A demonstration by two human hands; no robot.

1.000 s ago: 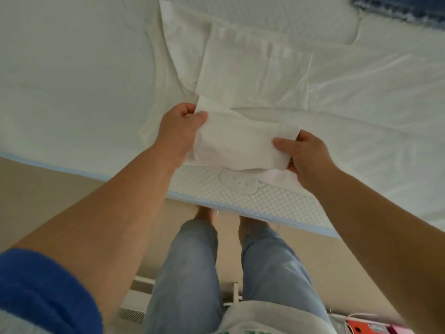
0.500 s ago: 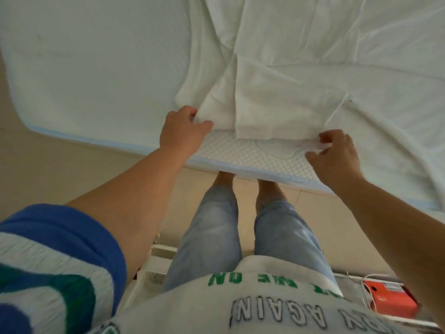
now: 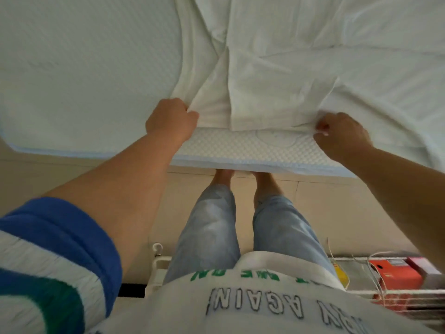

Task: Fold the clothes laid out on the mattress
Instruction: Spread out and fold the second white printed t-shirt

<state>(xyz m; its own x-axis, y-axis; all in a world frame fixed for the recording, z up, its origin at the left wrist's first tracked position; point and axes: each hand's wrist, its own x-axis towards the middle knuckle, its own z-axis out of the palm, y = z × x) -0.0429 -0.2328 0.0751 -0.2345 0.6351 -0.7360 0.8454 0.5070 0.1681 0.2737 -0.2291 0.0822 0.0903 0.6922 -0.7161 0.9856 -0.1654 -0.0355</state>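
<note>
A white garment (image 3: pixel 269 92) lies spread on the white quilted mattress (image 3: pixel 84 80), its lower edge near the mattress's front edge. My left hand (image 3: pixel 171 119) grips the garment's lower left corner with curled fingers. My right hand (image 3: pixel 342 133) pinches the garment's lower right corner. The two hands are well apart, and the hem runs between them. More white cloth (image 3: pixel 385 68) lies wrinkled to the right; I cannot tell where the garment ends and that cloth begins.
The mattress has a pale blue front edge (image 3: pixel 240 165) above a beige floor (image 3: pixel 72 174). My legs in light jeans (image 3: pixel 212 232) stand close to it. A white wire rack (image 3: pixel 385 292) with orange boxes (image 3: pixel 395 273) sits at the lower right.
A second ago both hands held a folded strip of the cloth raised and close together. They have since moved apart and down to the hem at the mattress's front edge, and the cloth lies flatter.
</note>
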